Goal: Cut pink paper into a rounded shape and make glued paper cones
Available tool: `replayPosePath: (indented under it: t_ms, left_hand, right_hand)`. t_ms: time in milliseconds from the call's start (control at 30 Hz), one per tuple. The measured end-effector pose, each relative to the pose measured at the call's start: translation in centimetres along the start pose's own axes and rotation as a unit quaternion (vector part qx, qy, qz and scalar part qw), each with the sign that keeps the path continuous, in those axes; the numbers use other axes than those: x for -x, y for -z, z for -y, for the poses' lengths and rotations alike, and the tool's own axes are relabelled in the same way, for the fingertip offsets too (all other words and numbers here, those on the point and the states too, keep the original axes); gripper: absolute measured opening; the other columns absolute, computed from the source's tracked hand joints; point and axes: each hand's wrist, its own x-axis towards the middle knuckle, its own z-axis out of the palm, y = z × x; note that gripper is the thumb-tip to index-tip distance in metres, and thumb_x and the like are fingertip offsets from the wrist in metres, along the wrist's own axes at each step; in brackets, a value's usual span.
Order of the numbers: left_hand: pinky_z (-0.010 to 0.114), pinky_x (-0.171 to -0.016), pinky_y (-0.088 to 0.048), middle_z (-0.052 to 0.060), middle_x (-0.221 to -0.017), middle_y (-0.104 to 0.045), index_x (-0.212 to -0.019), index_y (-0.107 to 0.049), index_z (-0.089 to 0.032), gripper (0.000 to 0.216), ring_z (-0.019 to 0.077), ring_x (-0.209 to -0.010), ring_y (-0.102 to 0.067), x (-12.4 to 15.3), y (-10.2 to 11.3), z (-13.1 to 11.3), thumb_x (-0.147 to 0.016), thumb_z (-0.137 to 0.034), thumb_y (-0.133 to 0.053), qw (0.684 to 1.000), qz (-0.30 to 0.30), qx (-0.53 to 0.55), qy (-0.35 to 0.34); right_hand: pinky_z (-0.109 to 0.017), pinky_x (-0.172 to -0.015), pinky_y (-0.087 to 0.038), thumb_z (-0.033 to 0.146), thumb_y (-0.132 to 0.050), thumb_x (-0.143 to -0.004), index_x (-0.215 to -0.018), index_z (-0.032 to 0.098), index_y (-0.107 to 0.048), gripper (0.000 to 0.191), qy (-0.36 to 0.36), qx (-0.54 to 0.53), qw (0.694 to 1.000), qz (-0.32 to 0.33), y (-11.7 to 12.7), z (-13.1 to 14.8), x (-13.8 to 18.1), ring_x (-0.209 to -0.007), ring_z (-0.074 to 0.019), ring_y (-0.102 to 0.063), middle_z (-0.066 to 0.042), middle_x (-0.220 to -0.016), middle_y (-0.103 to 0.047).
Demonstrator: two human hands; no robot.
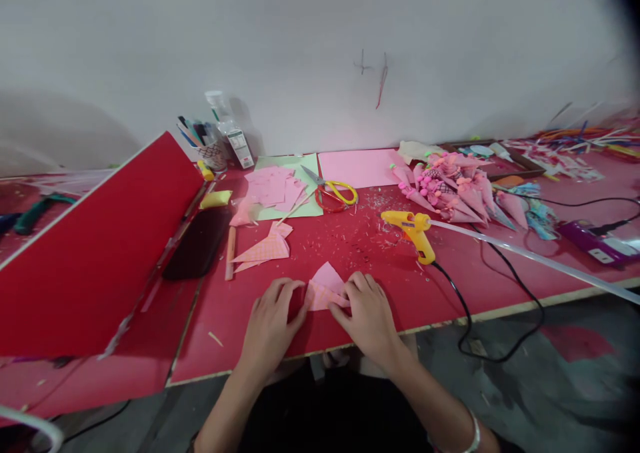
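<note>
A small piece of pink paper (325, 288), partly folded and with a checked pattern on its near face, lies at the table's front edge between my hands. My left hand (273, 316) pinches its left edge between thumb and fingers. At the right edge, the thumb and fingertips of my right hand (367, 310) grip the folded corner. Just beyond my left hand lie a few checked paper cones (265, 252) beside a short wooden stick (231, 253). Scissors (333, 192) with a yellow and a red handle rest on a pale green sheet (313, 208) near cut pink paper squares (273, 186).
A yellow glue gun (413, 230) with a long glue stick and black cord lies right. Behind it is a heap of pink paper cones (455, 186). A dark phone (197, 243) and a tilted red board (105, 260) stand left. A pen cup (213, 156) is near the wall.
</note>
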Motion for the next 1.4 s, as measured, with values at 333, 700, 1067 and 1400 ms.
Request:
replayPosePath:
  t_ms: [333, 700, 1067, 1400]
  left_hand:
    - [0.036, -0.082, -0.043, 0.006, -0.103, -0.052, -0.096, -0.052, -0.022, 0.019, 0.0211, -0.097, -0.052, -0.1, 0.0, -0.1, -0.084, -0.034, -0.043, 1.000, -0.002, -0.013, -0.008]
    - [0.036, -0.079, -0.044, 0.007, -0.105, -0.052, -0.102, -0.051, -0.021, 0.022, 0.0210, -0.096, -0.053, 0.0, 0.1, -0.3, -0.086, -0.033, -0.040, 0.999, -0.014, -0.044, -0.017]
    - [0.040, -0.092, -0.037, 0.008, -0.126, -0.046, -0.131, -0.032, -0.021, 0.051, 0.0230, -0.111, -0.042, 2.6, -1.4, -3.7, -0.083, -0.032, -0.047, 0.973, 0.046, -0.122, -0.188]
    - [0.043, -0.099, -0.028, 0.006, -0.135, -0.038, -0.133, -0.028, -0.031, 0.057, 0.0241, -0.120, -0.035, 2.6, -1.5, -3.1, -0.082, -0.049, -0.044, 0.957, 0.057, -0.173, -0.227]
  right_hand:
    - [-0.031, -0.069, -0.040, 0.023, -0.054, -0.074, -0.075, 0.020, -0.050, 0.005, 0.017, -0.065, 0.998, -0.017, 0.6, -1.9, 0.7, -0.080, -0.0196, -0.049, -0.004, -0.082, -0.053]
    - [-0.034, -0.076, -0.041, -0.001, -0.040, -0.074, -0.099, 0.024, -0.057, 0.039, 0.073, -0.067, 0.995, 0.028, 1.1, -3.2, 1.5, -0.089, -0.0204, -0.048, -0.006, -0.101, -0.054]
    - [-0.038, -0.085, -0.040, 0.004, -0.040, -0.077, -0.115, 0.022, -0.052, 0.043, 0.114, -0.139, 0.983, 0.045, 1.5, -3.4, 2.3, -0.098, -0.0210, -0.048, -0.005, -0.108, -0.058]
    - [-0.038, -0.091, -0.041, -0.003, -0.033, -0.073, -0.114, 0.015, -0.054, 0.050, 0.153, -0.125, 0.979, 0.043, 1.3, -4.6, 2.2, -0.104, -0.0193, -0.048, -0.007, -0.114, -0.057]
